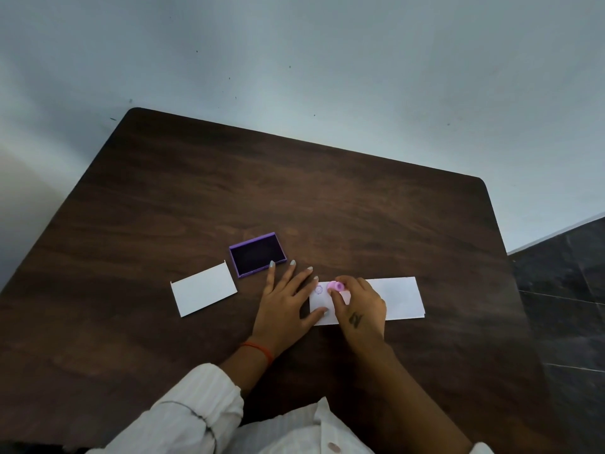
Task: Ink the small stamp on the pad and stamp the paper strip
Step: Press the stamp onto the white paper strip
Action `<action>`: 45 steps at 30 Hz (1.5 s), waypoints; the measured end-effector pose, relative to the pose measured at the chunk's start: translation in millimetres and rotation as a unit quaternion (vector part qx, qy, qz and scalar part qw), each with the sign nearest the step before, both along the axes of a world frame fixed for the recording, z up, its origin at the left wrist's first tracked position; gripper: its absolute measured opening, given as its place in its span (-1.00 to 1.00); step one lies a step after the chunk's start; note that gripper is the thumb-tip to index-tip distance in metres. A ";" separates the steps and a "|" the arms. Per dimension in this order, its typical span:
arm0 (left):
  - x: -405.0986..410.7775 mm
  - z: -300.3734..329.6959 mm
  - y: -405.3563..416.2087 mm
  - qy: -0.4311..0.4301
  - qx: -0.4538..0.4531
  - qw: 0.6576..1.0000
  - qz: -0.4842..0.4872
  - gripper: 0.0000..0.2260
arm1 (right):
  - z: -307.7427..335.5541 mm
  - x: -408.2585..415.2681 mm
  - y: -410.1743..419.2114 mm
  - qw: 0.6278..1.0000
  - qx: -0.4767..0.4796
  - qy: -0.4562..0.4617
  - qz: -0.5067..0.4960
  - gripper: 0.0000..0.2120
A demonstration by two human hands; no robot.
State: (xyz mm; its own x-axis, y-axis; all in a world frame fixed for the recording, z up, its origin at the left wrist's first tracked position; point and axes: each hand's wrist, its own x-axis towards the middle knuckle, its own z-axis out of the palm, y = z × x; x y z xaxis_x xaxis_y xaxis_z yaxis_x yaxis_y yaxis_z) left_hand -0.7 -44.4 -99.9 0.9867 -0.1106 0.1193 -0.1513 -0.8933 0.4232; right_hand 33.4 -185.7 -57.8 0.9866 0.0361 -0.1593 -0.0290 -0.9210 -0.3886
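A white paper strip (397,298) lies on the dark wooden table (196,198), right of centre. My right hand (360,309) pinches a small pink stamp (336,286) over the strip's left part. A faint purple round print (318,289) shows on the paper just left of the stamp. My left hand (288,303) lies flat with fingers spread, its thumb and fingertips pressing the strip's left end. The open purple ink pad (257,254) sits just beyond my left fingertips.
A white card or lid (203,289) lies left of the ink pad. The table's far edge meets a pale wall, and its right edge drops to a dark tiled floor (563,306). White sleeves show at the bottom.
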 end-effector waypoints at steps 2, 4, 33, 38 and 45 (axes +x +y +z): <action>0.3 -0.5 0.2 0.003 0.001 1.000 -0.001 -0.45 | 0.9 1.5 1.6 1.000 -0.014 0.013 0.006 -0.68; 0.1 -1.2 0.4 0.006 0.000 1.000 -0.001 -0.45 | 1.9 1.8 2.5 1.000 -0.023 0.015 0.010 -0.67; -0.4 -4.4 0.5 -0.006 -0.007 1.000 0.003 -0.47 | 5.6 2.7 18.9 0.995 -0.058 -0.007 0.079 -0.67; -0.5 -5.5 0.4 -0.004 -0.007 1.000 0.004 -0.47 | 6.3 4.3 18.7 0.990 -0.078 0.007 0.115 -0.62; -0.7 -4.3 0.1 -0.007 -0.008 1.000 0.003 -0.48 | 5.2 3.7 16.6 0.989 -0.078 -0.002 0.128 -0.61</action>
State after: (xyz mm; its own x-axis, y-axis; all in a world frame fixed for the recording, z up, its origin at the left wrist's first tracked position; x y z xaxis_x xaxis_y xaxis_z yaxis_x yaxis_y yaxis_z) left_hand -1.3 -44.2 -104.2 0.9855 -0.1017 0.1359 -0.1516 -0.8871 0.4360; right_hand 37.0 -169.1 -52.6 0.9488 0.2596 -0.1798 0.2136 -0.9470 -0.2401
